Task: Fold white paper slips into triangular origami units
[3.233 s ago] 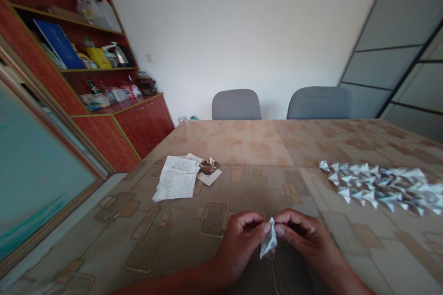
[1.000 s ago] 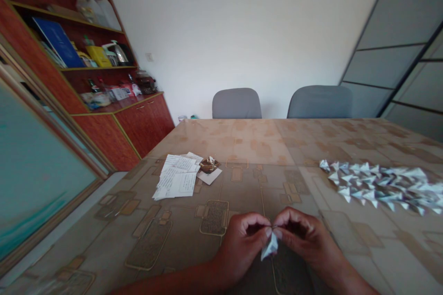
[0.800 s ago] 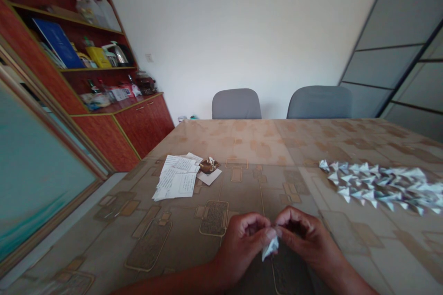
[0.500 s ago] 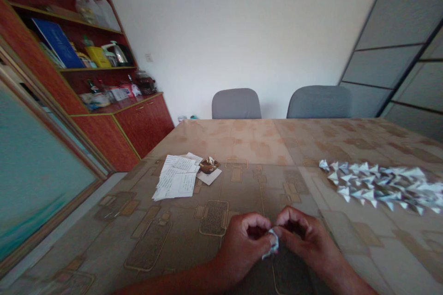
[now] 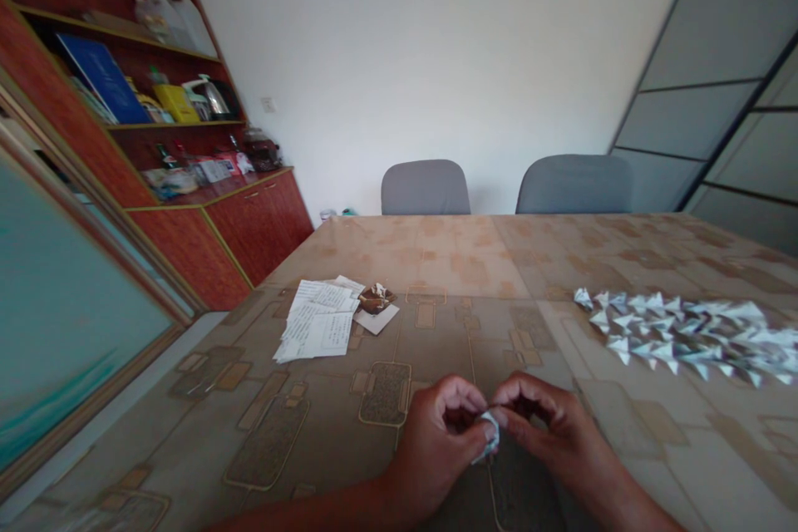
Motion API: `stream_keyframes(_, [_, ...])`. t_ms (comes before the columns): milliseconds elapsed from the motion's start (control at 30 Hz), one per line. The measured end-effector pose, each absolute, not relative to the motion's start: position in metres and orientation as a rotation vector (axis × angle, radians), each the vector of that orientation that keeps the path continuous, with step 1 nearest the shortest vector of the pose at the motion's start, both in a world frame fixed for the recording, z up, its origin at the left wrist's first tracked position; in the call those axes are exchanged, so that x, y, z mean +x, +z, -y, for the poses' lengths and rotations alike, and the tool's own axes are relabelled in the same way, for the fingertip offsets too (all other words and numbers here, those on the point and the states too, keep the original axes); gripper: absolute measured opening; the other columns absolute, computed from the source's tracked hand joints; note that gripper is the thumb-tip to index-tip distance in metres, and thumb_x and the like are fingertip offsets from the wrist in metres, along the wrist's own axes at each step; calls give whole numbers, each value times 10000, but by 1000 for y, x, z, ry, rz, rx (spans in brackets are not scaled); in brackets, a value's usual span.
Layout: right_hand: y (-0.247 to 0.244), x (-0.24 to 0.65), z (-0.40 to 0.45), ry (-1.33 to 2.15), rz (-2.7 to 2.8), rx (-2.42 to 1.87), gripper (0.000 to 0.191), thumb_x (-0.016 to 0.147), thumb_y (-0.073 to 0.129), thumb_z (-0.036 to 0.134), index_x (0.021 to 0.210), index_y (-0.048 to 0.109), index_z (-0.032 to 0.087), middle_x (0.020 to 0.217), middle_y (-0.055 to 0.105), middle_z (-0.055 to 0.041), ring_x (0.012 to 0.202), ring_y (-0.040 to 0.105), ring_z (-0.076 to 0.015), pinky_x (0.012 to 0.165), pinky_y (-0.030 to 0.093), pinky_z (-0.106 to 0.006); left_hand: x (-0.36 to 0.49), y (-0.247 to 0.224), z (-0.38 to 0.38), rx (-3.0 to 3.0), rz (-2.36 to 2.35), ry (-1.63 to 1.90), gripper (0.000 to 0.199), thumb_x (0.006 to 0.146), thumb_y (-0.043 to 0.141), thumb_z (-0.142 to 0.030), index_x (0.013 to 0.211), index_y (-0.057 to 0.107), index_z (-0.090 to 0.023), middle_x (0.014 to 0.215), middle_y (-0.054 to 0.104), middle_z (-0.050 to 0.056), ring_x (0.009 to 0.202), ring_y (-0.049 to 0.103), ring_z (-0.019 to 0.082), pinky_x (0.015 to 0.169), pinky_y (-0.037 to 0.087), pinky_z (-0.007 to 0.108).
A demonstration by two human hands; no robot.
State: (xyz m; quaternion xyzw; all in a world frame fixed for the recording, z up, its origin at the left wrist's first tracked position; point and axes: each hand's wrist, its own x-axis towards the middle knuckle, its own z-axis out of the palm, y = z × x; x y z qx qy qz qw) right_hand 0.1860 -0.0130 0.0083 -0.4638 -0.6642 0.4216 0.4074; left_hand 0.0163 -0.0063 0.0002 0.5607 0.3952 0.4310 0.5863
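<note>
Low in the head view, a small folded piece of paper (image 5: 490, 437), whitish with printed marks, is pinched between my two hands. My left hand (image 5: 440, 440) is closed, its thumb pressing the paper against the curled fingers. At the paper's upper right edge, the thumb and fingertips of my right hand (image 5: 545, 424) pinch it too. Much of the paper is covered by the fingers, so its folds are hard to make out. Rows of pointed folded paper pieces (image 5: 686, 332) lie on the right of the table.
Printed paper sheets (image 5: 321, 320) lie spread at the left on the patterned table (image 5: 461, 249), beside a brown and white scrap (image 5: 376, 298). Two grey chairs (image 5: 425, 187) stand behind the far edge. A red-brown cabinet (image 5: 230, 224) with shelves is on the left.
Both hands stay almost in place around the paper. The fingers have shifted only slightly, and the right fingertips sit a little further left.
</note>
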Motion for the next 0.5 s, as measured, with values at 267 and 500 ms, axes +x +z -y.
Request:
stream_keyframes(267, [11, 186, 13, 1094, 1629, -1159, 330, 868, 568, 449, 673, 571, 183, 628, 552, 7, 610, 524, -148, 578, 414, -247, 16, 0, 5, 1332, -920, 1012, 102, 687, 650, -136, 743, 566, -148, 657, 600, -4, 588, 566, 112, 557, 450, 204])
stream_keyframes(500, [13, 187, 13, 1120, 1611, -1140, 251, 859, 588, 408, 737, 611, 190, 676, 585, 8, 655, 551, -150, 610, 437, -236, 13, 7, 6, 1297, -870, 1018, 149, 751, 666, -254, 743, 584, -130, 652, 567, -1, 588, 534, 112, 557, 422, 209])
